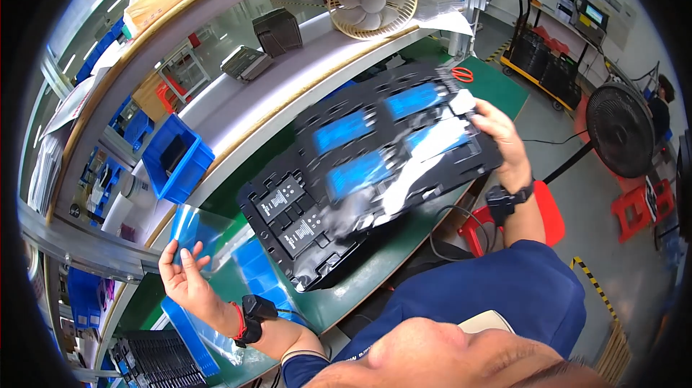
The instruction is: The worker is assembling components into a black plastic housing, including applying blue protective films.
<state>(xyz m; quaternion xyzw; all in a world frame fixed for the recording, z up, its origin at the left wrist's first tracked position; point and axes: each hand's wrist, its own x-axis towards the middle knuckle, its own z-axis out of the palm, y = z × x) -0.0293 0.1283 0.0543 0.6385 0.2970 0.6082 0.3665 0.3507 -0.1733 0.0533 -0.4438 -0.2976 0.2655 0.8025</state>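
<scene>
My right hand (502,141) grips the right edge of a large black plastic tray (288,215) and holds it tilted above the green bench. The tray carries several blue-filmed flat parts (343,130) and two dark modules with white labels (302,229) at its lower left end. My left hand (184,278) is at the lower left, fingers pinching the edge of a clear bluish film sheet (196,228). A black band with a cable sits on each wrist.
A green work mat (360,280) covers the bench. A blue bin (175,159) and a cream desk fan (373,1) stand on the shelf behind. Red scissors (462,74) lie at the far right. Black trays (162,360) are stacked at lower left. A floor fan (620,128) and red stools stand on the right.
</scene>
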